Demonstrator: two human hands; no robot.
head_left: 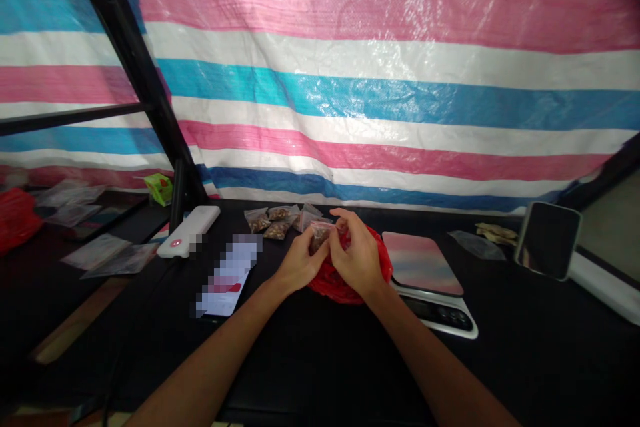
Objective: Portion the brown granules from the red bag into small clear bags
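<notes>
Both hands meet over a red plastic bag (345,287) in the middle of the black table. Between them is a small zip bag (320,233) with brownish contents and a pinkish strip along its top. My left hand (300,261) pinches the zip bag's left side. My right hand (356,255) has its thumb and fingertips at the bag's top right edge, with the index finger raised. Just beyond the left hand lie several filled zip bags (277,230) with similar brown contents. What the red bag holds is mostly covered by the hands.
A kitchen scale (425,263) stands right of the red bag. Left are a phone (227,280) and a white power bank (190,232). Flat clear bags (107,253) lie far left. A dark-screened device (549,240) stands at the right. Striped sheeting (375,107) hangs behind.
</notes>
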